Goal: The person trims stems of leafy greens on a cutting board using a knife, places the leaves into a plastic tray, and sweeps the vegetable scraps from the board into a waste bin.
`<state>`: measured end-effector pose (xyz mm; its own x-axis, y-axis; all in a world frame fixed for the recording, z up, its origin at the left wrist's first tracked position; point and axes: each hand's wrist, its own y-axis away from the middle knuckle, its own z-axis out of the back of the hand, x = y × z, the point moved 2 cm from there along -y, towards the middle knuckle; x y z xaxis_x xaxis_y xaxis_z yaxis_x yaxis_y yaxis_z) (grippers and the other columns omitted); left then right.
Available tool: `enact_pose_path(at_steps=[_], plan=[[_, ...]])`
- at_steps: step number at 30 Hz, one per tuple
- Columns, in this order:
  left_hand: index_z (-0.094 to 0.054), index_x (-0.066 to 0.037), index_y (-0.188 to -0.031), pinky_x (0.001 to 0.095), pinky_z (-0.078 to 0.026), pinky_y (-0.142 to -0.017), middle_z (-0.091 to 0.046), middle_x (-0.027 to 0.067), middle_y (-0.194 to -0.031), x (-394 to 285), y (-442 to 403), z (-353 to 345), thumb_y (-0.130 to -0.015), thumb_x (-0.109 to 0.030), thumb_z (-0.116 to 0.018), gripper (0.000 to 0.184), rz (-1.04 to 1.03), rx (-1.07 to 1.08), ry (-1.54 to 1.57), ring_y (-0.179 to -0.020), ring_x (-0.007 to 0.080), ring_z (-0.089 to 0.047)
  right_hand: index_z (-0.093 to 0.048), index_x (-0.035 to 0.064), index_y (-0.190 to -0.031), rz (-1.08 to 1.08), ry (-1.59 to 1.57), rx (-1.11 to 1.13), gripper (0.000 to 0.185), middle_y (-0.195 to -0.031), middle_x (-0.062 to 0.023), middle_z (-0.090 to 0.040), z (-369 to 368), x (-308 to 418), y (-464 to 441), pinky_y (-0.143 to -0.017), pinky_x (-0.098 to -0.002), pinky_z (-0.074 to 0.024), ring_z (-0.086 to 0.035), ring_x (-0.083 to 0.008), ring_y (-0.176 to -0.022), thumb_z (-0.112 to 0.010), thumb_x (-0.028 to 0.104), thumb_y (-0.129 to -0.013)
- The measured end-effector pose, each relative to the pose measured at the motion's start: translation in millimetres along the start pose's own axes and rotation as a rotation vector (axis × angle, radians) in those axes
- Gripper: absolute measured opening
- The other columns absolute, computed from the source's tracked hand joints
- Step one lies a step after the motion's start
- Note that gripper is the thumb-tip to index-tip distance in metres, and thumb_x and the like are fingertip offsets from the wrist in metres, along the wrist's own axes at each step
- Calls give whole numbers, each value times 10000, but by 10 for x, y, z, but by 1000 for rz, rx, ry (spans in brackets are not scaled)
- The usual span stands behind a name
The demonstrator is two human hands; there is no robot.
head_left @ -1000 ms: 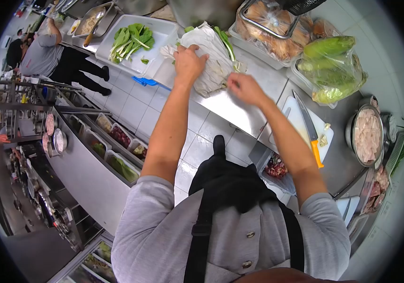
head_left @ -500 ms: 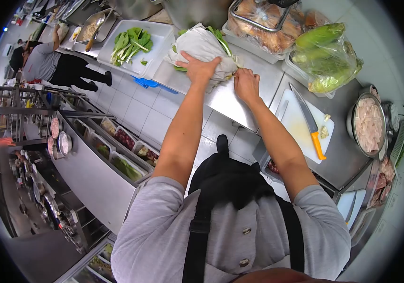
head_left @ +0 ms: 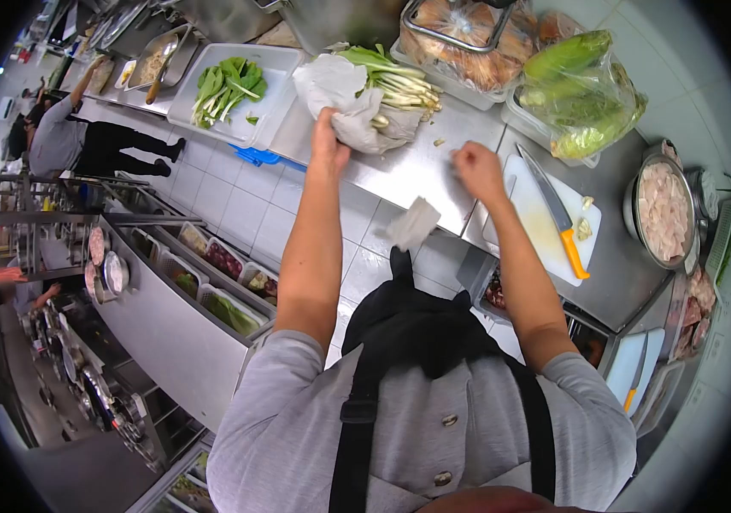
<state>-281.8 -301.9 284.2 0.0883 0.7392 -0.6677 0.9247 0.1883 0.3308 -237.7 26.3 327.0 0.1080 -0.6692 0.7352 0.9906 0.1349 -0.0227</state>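
Observation:
A bunch of leafy greens with pale stems (head_left: 404,88) lies partly unwrapped in crumpled whitish paper (head_left: 352,120) on the steel counter. My left hand (head_left: 328,144) grips the near left edge of this paper, its thumb up and fingers mostly underneath. To the right, my right hand (head_left: 478,173) is held apart from the bunch, near the cutting board's left edge. Its fingers look curled but are smeared by motion. A torn piece of the paper (head_left: 414,224) is in the air over the counter's front edge, touching neither hand.
Cut greens (head_left: 228,90) lie in a white tray (head_left: 284,64) at left. A yellow-handled knife (head_left: 553,205) and garlic (head_left: 585,229) rest on a white cutting board (head_left: 536,231). Further right stands a bowl of pale sliced meat (head_left: 664,214). A co-worker (head_left: 58,141) stands far left.
The paper has been opened on its right side, exposing the stems. My right hand has drawn away to the right and nearer me. A torn paper piece now hangs in mid-air.

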Motion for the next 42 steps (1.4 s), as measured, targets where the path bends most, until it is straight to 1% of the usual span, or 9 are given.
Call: enact_pose_path(at_steps=[7, 15, 23, 26, 29, 30, 33, 37, 42], plan=[[-513, -27, -1415, 534, -439, -1116, -579, 171, -1414, -9, 582, 105, -988, -445, -414, 606, -25, -108, 197, -1313, 376, -552, -666, 6, -994, -114, -65, 47, 307, -862, -168, -704, 76, -109, 89, -720, -425, -521, -686, -333, -796, -707, 302, -925], [-334, -36, -1583, 543, -263, -1244, -393, 155, -1619, -56, 973, 369, -1091, -520, -227, 698, -97, 89, 122, -1487, 363, -373, -619, 12, -991, 92, 146, 23, 110, -1023, -186, -670, -584, -49, 253, -817, -486, -521, -653, -413, -920, -632, 116, -957], [-440, 72, -1438, 492, -506, -1072, -571, 194, -1421, 283, 847, 418, -1096, -221, -514, 456, -77, -181, -232, -1291, 323, -595, -661, 14, -1083, -20, -208, 51, 160, -1046, -210, -688, -685, 301, 383, -795, -449, -537, -673, -393, -859, -651, 115, -961], [-586, 112, -1206, 464, -573, -883, -685, 233, -1131, 393, 972, 170, -1024, -252, -664, 415, -40, -49, -172, -1018, 316, -693, -660, 32, -1169, 105, -58, 40, 234, -1086, -211, -663, -786, 212, 442, -849, -454, -528, -661, -391, -940, -666, 102, -945], [-640, 125, -964, 462, -559, -750, -699, 244, -901, 238, 745, 521, -962, -293, -745, 431, -113, -210, -1204, -855, 314, -709, -684, 33, -1172, 142, -14, -184, 246, -1071, -203, -667, -732, -100, 202, -869, -448, -529, -664, -386, -957, -672, 76, -931], [-633, 128, -834, 479, -529, -699, -671, 273, -766, 53, 856, 453, -919, -272, -761, 428, -244, -291, -1158, -761, 336, -700, -697, 28, -1164, 55, -90, -205, 237, -1035, -196, -683, -639, -170, 115, -847, -426, -536, -677, -362, -918, -669, 75, -933], [-638, 144, -860, 501, -528, -687, -685, 316, -800, -216, 811, 644, -902, -228, -717, 383, -481, -518, -1087, -748, 396, -704, -724, 20, -1145, -84, -169, -243, 215, -946, -150, -714, -427, -334, -44, -789, -365, -545, -687, -261, -824, -655, 73, -949], [-639, 152, -916, 551, -525, -849, -683, 379, -947, -61, 681, 288, -865, -216, -699, 377, -560, -95, -1613, -941, 523, -672, -751, 22, -1080, -257, -411, -180, 163, -885, -60, -702, -506, -368, 54, -744, -311, -542, -642, -134, -761, -633, 72, -979], [-714, 1, -1060, 527, -525, -912, -675, 252, -1099, -453, 763, -105, -883, -219, -696, 283, -500, -286, -1907, -1069, 433, -664, -688, 39, -1228, -235, -597, -96, 234, -836, 0, -611, -619, -315, 270, -590, -244, -476, -514, -66, -651, -599, 56, -1012]])
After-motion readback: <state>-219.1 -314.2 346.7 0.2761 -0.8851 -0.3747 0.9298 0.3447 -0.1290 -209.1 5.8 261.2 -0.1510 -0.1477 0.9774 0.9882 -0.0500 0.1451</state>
